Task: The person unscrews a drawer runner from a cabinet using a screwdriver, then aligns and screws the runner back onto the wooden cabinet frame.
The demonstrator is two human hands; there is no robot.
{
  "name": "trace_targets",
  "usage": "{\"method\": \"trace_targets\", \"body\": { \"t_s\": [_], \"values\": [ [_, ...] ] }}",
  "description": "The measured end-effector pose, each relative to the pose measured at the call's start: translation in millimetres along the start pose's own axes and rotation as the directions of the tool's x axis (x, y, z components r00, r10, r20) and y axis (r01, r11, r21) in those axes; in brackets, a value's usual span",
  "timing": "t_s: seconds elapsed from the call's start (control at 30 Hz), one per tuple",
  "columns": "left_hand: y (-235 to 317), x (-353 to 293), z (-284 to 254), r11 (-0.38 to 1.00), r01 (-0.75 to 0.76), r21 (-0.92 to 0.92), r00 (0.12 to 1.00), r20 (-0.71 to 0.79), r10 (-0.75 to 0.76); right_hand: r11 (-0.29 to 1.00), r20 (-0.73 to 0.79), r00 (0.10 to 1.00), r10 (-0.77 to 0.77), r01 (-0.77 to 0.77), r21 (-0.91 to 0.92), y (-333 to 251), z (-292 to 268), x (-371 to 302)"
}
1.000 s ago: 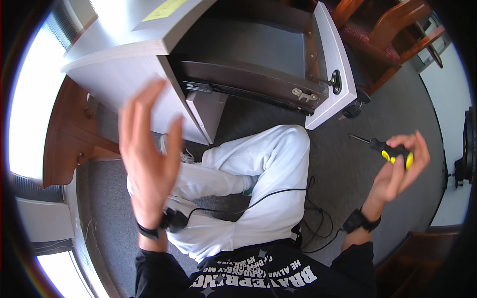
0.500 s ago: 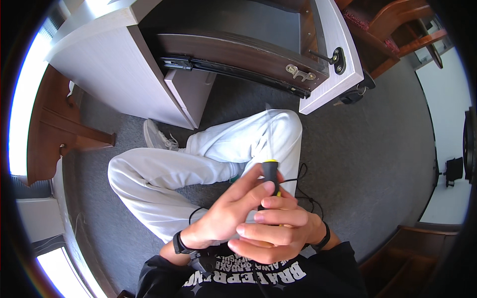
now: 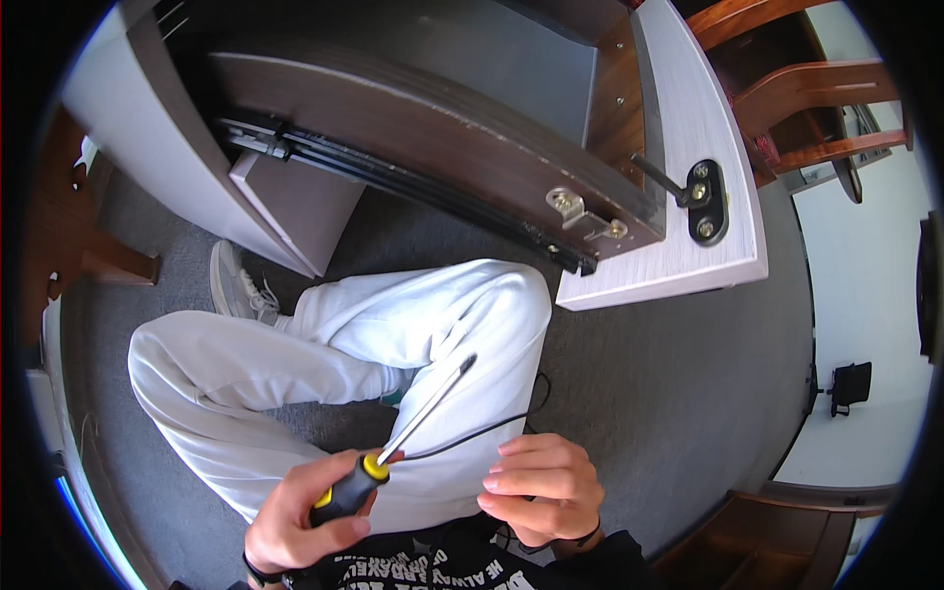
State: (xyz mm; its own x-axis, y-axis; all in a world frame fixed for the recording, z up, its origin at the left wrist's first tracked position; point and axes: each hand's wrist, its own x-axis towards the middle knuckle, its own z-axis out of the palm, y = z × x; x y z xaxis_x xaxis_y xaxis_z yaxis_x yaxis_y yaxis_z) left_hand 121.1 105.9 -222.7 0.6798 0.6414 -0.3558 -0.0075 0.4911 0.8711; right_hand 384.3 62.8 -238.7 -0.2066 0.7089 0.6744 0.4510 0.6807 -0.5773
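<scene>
A screwdriver [image 3: 351, 491] with a black-and-yellow handle and bright metal shaft is gripped in my left hand [image 3: 300, 511]. Its tip points up and right, over my right thigh. My right hand [image 3: 546, 490] is apart from it, fingers curled inward; whatever they may enclose is hidden. Beyond my knees a dark brown drawer [image 3: 423, 103] stands pulled out, with a pale wood-grain front [image 3: 678, 258]. On the inner face of that front sits a black lock fitting [image 3: 705, 204] with a rod. A metal bracket [image 3: 585, 214] is screwed to the drawer's side, above the black slide rail [image 3: 393, 187].
The pale cabinet side [image 3: 147, 147] rises at the left. A wooden chair [image 3: 816, 88] stands at the far right, with brown wooden furniture [image 3: 762, 541] at the near right. A black cable [image 3: 472, 430] crosses my leg to the grey floor [image 3: 669, 383].
My hands have separated; the left now holds the screwdriver alone, lower and further left. The view has shifted so the drawer appears larger. Keys seen earlier outside the drawer front no longer show.
</scene>
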Motion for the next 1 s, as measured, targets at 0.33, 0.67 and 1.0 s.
{"method": "trace_targets", "body": {
  "t_s": [0.33, 0.67, 1.0],
  "values": [
    [10, -15, 18, 0.975, -0.031, 0.222, 0.966, -0.243, 0.086, 0.963, -0.315, 0.935, -0.166, 0.085, -0.255, 16, -30, 26],
    [21, -6, 28, 0.834, -0.239, 0.497, 0.872, -0.269, 0.410, 0.783, -0.297, 0.907, -0.299, 0.056, -0.619, 20, -74, 124],
    [24, 11, 40, 0.751, -0.330, 0.572, 0.754, -0.319, 0.574, 0.832, -0.096, 0.952, -0.291, 0.202, -0.518, 45, -83, 161]
  ]
}}
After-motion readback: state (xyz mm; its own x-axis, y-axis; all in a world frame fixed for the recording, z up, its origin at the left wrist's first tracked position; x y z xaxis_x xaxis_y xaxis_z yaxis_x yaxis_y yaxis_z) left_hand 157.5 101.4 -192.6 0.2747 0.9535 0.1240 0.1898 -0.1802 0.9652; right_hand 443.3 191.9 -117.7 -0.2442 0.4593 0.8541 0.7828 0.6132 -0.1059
